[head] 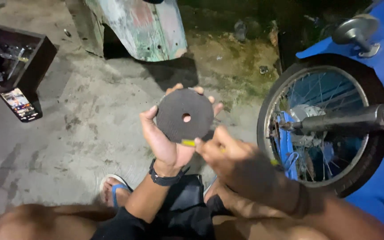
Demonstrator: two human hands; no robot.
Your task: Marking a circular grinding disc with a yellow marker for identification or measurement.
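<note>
The left hand (167, 142) is up in front of the camera, palm raised, thumb on the near face and fingertips curling round the far edge of a dark round disc (185, 115) with a small hole through its middle, so the disc stands upright, held above the concrete floor (67, 146) between the knees. The right hand (236, 162) comes in just below it, blurred, fingers pinched together on a thin yellow-tipped tool (189, 142) whose tip sits at the disc's lower rim; whether it touches, I cannot tell. To the right, a spoked wheel (321, 124) of a blue vehicle and a dark exhaust pipe (347, 119). On the left, a phone (21, 104) lies lit beside a dark open box (14, 60). A foot in a sandal (114, 189) rests below.
</note>
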